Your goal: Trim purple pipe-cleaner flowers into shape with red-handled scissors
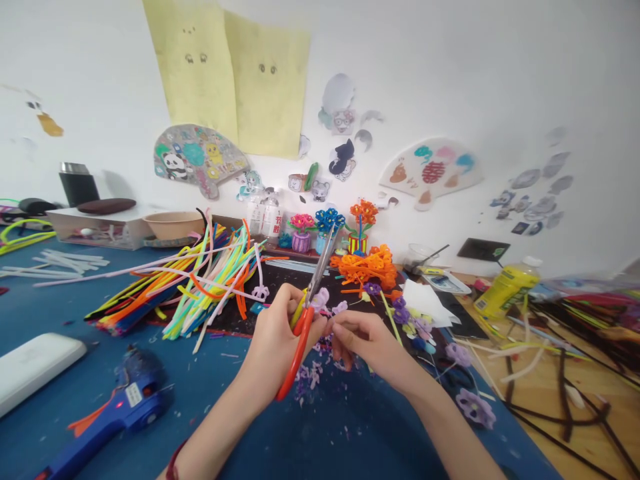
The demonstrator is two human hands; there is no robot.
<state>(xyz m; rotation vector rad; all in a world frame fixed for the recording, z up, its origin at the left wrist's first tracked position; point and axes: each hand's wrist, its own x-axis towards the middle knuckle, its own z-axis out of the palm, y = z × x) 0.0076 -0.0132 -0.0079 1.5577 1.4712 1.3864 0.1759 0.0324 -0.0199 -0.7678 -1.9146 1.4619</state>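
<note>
My left hand (pixel 277 333) is closed around a pair of scissors (pixel 324 263) with an orange and yellow handle; the blades point up and away. Lavender fuzzy petals (pixel 321 299) show just beyond its fingertips, and whether the hand also grips them I cannot tell. Close beside it, my right hand (pixel 367 343) has thumb and fingers pinched together, touching or almost touching the left fingertips. What it pinches is hidden. Below both hands, small purple clippings (pixel 311 377) lie scattered on the blue table mat (pixel 280 440).
Bundled colourful pipe cleaners (pixel 205 280) lie left, near a blue glue gun (pixel 123 407) and a white case (pixel 37 367). Orange pipe-cleaner pieces (pixel 367 267) and potted flowers (pixel 329 223) stand behind. Purple flowers (pixel 475 408) and a yellow bottle (pixel 507 287) are at right.
</note>
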